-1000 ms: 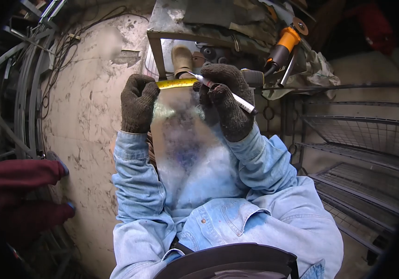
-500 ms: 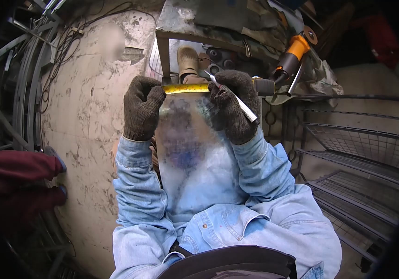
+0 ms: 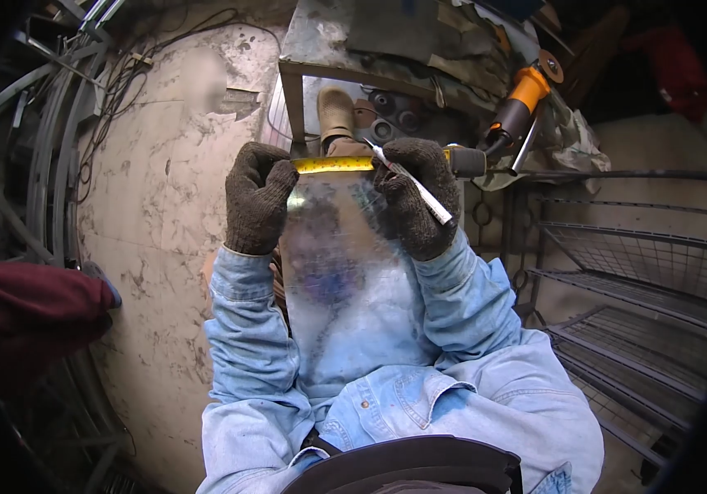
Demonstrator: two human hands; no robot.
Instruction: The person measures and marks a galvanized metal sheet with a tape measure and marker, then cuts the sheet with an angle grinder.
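Note:
A shiny metal sheet (image 3: pixel 345 280) lies across my lap, reflecting the blue of my denim clothes. Along its far edge stretches the yellow blade of a tape measure (image 3: pixel 334 165). My left hand (image 3: pixel 257 198), in a dark knit glove, pinches the blade's left end at the sheet's far left corner. My right hand (image 3: pixel 419 198), gloved alike, is closed on the tape near the far right corner; the dark tape case shows just beyond it. A white marker pen (image 3: pixel 419 193) is also tucked in the right hand's fingers, its tip pointing up and left.
Beyond the sheet stands a metal bench (image 3: pixel 312 41) with cloths and an orange angle grinder (image 3: pixel 530 90) near its right end. A dark wire rack (image 3: pixel 633 288) is at right. Metal tubes (image 3: pixel 44 165) line the left, and another person's maroon-clothed leg (image 3: pixel 32 309) shows there.
The view has shifted slightly, and both hands with the tape sit a little lower in it. The other person's legs at left have moved; only one foot shows clearly now.

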